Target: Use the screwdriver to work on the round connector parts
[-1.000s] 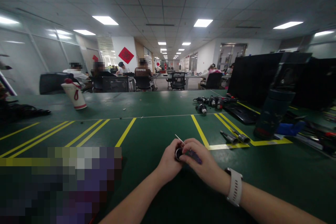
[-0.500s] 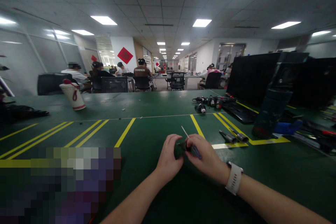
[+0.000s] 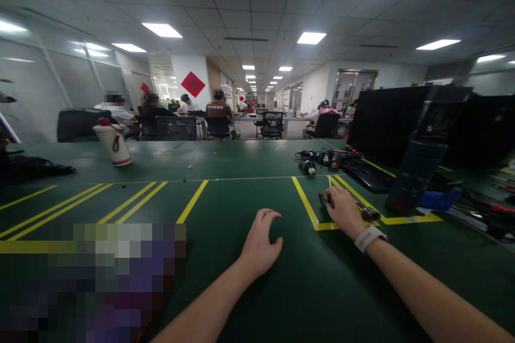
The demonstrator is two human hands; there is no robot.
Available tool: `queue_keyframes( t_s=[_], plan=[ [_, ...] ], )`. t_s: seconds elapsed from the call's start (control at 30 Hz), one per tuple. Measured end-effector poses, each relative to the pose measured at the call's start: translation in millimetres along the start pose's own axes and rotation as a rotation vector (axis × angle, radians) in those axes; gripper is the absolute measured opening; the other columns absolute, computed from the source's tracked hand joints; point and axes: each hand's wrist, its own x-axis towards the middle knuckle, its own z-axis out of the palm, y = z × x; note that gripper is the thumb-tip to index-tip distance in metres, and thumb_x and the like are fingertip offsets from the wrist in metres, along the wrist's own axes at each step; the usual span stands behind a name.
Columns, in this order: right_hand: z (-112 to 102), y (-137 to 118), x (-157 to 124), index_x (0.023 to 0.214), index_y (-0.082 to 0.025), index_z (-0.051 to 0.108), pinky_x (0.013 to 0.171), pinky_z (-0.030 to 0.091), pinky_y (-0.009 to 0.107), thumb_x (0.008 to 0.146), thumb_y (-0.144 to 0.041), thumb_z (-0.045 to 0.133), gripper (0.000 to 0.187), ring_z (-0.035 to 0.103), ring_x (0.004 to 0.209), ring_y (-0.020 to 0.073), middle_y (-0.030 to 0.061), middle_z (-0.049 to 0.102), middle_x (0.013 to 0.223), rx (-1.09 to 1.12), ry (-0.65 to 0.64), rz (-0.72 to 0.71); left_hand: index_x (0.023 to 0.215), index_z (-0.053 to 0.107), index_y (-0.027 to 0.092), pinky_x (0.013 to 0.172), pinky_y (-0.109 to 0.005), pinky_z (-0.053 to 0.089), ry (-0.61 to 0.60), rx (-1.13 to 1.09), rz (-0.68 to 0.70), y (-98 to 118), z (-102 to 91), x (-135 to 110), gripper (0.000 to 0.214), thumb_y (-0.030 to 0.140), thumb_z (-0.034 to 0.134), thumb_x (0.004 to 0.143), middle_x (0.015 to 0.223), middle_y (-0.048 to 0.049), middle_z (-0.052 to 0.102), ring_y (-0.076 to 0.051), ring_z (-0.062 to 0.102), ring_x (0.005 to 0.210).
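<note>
My left hand [image 3: 260, 240] hovers just over the green table mat [image 3: 241, 193], fingers curled apart and holding nothing. My right hand [image 3: 343, 209], with a white watch on the wrist, is stretched out to the right over the yellow-taped box [image 3: 317, 226]. It grips a small screwdriver [image 3: 329, 186] whose thin metal shaft points up and away. A dark bit shows at the fingertips; what it is I cannot tell. A grey metal cylinder [image 3: 369, 213] lies right beside this hand.
A white and red bottle [image 3: 113, 146] stands at the far left. Dark tool parts [image 3: 322, 156] lie in a cluster ahead. At right are a tall dark flask [image 3: 416, 174], a blue object [image 3: 440, 198] and black monitors [image 3: 386, 118]. People sit at desks behind.
My hands were together at the middle on a small round part and the screwdriver. The right hand has moved away to the right with the screwdriver. The left hand now holds nothing.
</note>
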Motion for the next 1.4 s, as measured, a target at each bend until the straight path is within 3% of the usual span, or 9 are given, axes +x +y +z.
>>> queue_keyframes(
  t_s=[0.2, 0.5, 0.67, 0.83, 0.97, 1.1, 1.2, 1.3, 1.4],
  plan=[
    [1.2, -0.7, -1.4, 0.083, -0.017, 0.056, 0.07, 0.042, 0.034, 0.071, -0.003, 0.052, 0.019, 0.056, 0.084, 0.0258, 0.011, 0.06, 0.091, -0.123, -0.116, 0.026, 0.109, 0.058, 0.022, 0.092, -0.043, 0.046, -0.026, -0.002, 0.001, -0.3, 0.2, -0.1, 0.042, 0.005, 0.06, 0.07, 0.123, -0.0078, 0.049, -0.026, 0.053, 0.109],
    [-18.3, 3.7, 11.1, 0.097, -0.012, 0.058, 0.074, 0.047, 0.038, 0.084, -0.015, 0.054, 0.014, 0.058, 0.091, 0.0258, 0.0117, 0.062, 0.098, -0.299, -0.312, 0.164, 0.107, 0.058, 0.021, 0.092, -0.038, 0.046, -0.042, 0.046, -0.011, 2.8, -2.1, 0.5, 0.039, 0.007, 0.059, 0.071, 0.119, -0.0061, 0.05, -0.023, 0.053, 0.106],
    [-16.8, 13.3, 9.5, 0.111, -0.015, 0.055, 0.077, 0.052, 0.039, 0.09, -0.029, 0.054, 0.026, 0.061, 0.091, 0.0193, 0.007, 0.059, 0.11, -0.302, -0.482, 0.217, 0.106, 0.059, 0.021, 0.091, -0.04, 0.046, -0.035, 0.041, -0.011, 2.4, -1.6, 0.6, 0.039, 0.006, 0.058, 0.071, 0.119, -0.0066, 0.051, -0.023, 0.054, 0.105],
    [-15.9, 16.1, 7.2, 0.114, -0.015, 0.054, 0.079, 0.051, 0.04, 0.089, -0.028, 0.055, 0.028, 0.06, 0.095, 0.021, 0.0083, 0.058, 0.113, -0.217, -0.495, 0.225, 0.106, 0.06, 0.021, 0.09, -0.042, 0.047, -0.03, 0.023, -0.016, 3.4, -2.0, 0.0, 0.039, 0.006, 0.059, 0.07, 0.117, -0.0072, 0.053, -0.024, 0.055, 0.104],
    [-25.7, 15.6, 11.7, 0.106, -0.013, 0.057, 0.081, 0.049, 0.04, 0.088, -0.024, 0.056, 0.021, 0.059, 0.095, 0.0213, 0.0082, 0.059, 0.109, -0.064, -0.417, 0.241, 0.105, 0.061, 0.022, 0.087, -0.042, 0.049, -0.029, 0.006, -0.029, 3.1, -1.7, 0.0, 0.04, 0.005, 0.06, 0.069, 0.117, -0.0069, 0.054, -0.025, 0.055, 0.105],
    [-38.4, 3.4, 19.0, 0.088, -0.013, 0.057, 0.078, 0.043, 0.036, 0.072, -0.005, 0.062, 0.019, 0.057, 0.094, 0.0258, 0.0104, 0.06, 0.094, 0.197, -0.296, 0.271, 0.107, 0.059, 0.022, 0.084, -0.042, 0.051, -0.034, 0.027, -0.017, 3.7, -0.6, 0.2, 0.041, 0.006, 0.06, 0.07, 0.116, -0.0072, 0.054, -0.025, 0.057, 0.102],
    [-37.1, -25.2, 12.8, 0.092, -0.018, 0.052, 0.064, 0.044, 0.032, 0.069, -0.013, 0.063, 0.026, 0.06, 0.078, 0.0221, 0.003, 0.059, 0.081, 0.498, -0.279, 0.293, 0.119, 0.051, 0.022, 0.089, -0.043, 0.048, -0.016, 0.066, 0.048, 3.4, 0.6, -0.9, 0.051, 0.006, 0.058, 0.071, 0.123, -0.0087, 0.05, -0.025, 0.054, 0.107],
    [-24.9, -65.9, -7.0, 0.093, -0.02, 0.05, 0.058, 0.046, 0.029, 0.07, -0.026, 0.063, 0.028, 0.06, 0.066, 0.0174, -0.0022, 0.058, 0.071, 0.857, -0.352, 0.315, 0.126, 0.043, 0.023, 0.103, -0.046, 0.036, 0.027, 0.152, 0.201, 2.7, 1.9, -3.1, 0.063, 0.007, 0.061, 0.069, 0.132, -0.0087, 0.042, -0.027, 0.042, 0.122],
    [-11.4, -99.3, -29.2, 0.084, -0.019, 0.05, 0.058, 0.046, 0.029, 0.065, -0.028, 0.066, 0.027, 0.058, 0.063, 0.0163, -0.0026, 0.058, 0.067, 1.121, -0.392, 0.379, 0.126, 0.043, 0.027, 0.106, -0.048, 0.031, -0.051, 0.233, 0.342, 3.6, 2.9, -4.7, 0.071, 0.01, 0.069, 0.063, 0.136, -0.0072, 0.04, -0.028, 0.035, 0.127]
  ],
)
